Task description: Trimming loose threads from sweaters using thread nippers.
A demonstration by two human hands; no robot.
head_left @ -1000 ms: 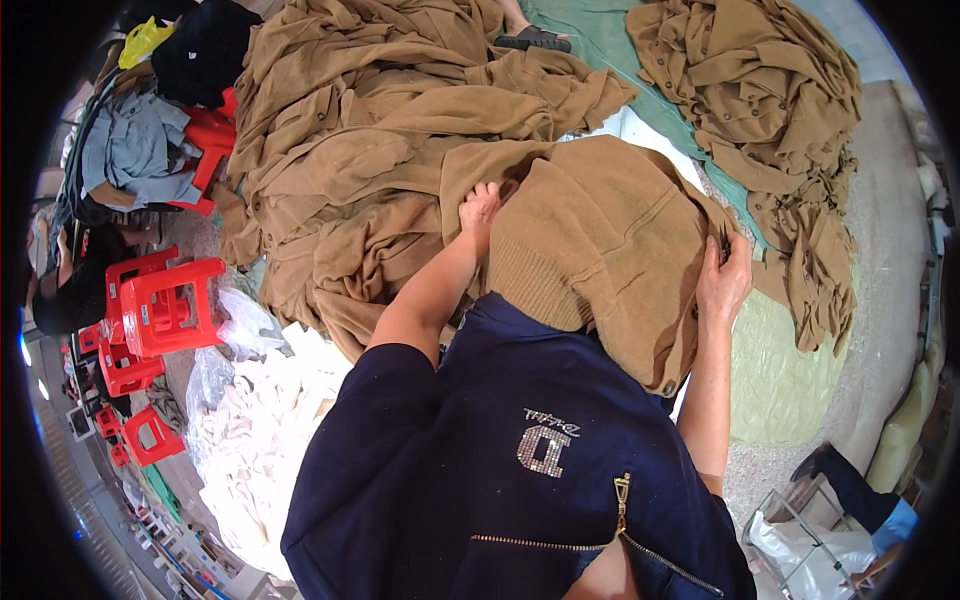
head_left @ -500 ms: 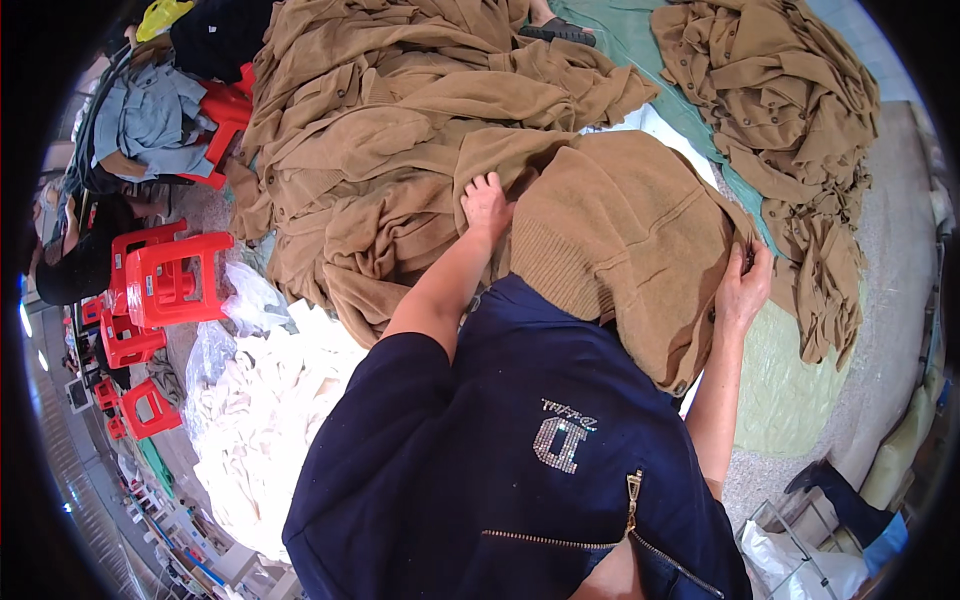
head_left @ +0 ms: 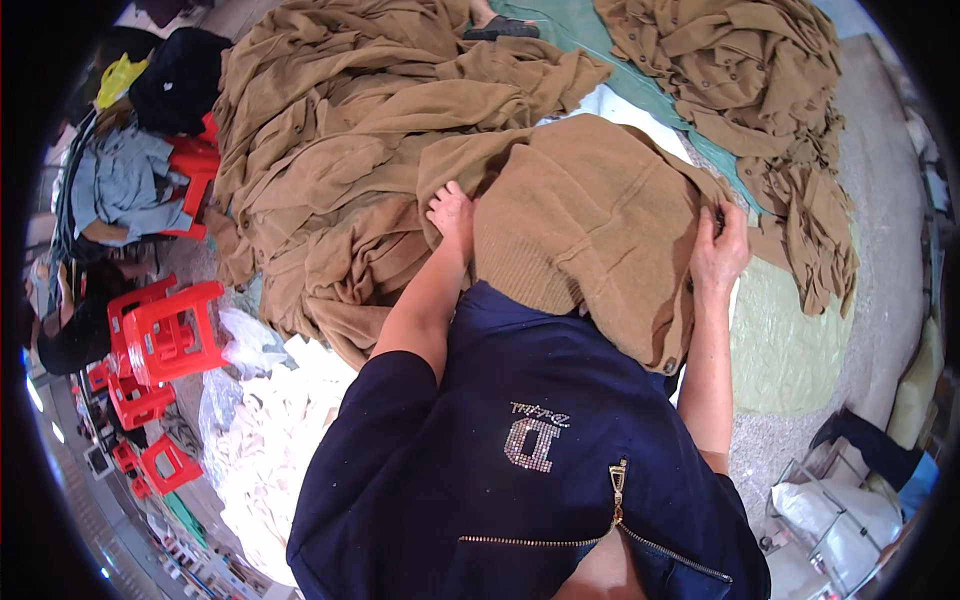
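Note:
A brown knitted cardigan (head_left: 600, 210) with a ribbed hem lies spread over my lap. On its right side, my right hand (head_left: 722, 245) pinches the edge, where a button shows lower down. My left hand (head_left: 452, 212) curls its fingers into brown knit at the left, beside the ribbed part; the fingertips are partly sunk in the folds. Beyond and left of it, a large heap of brown knitwear (head_left: 330, 150) touches the cardigan, so I cannot tell exactly where one piece ends.
Another pile of buttoned brown cardigans (head_left: 740, 70) lies at the far right on green sheeting (head_left: 590, 50). White garments (head_left: 275, 450) are heaped at the left by red plastic stools (head_left: 180, 330). Grey-blue clothes (head_left: 125, 180) rest farther left. A metal rack (head_left: 825, 520) stands lower right.
My view has turned slightly, so the heaps and stools sit differently in the picture. Both hands keep their hold on the brown knit, with little visible shift of the cardigan.

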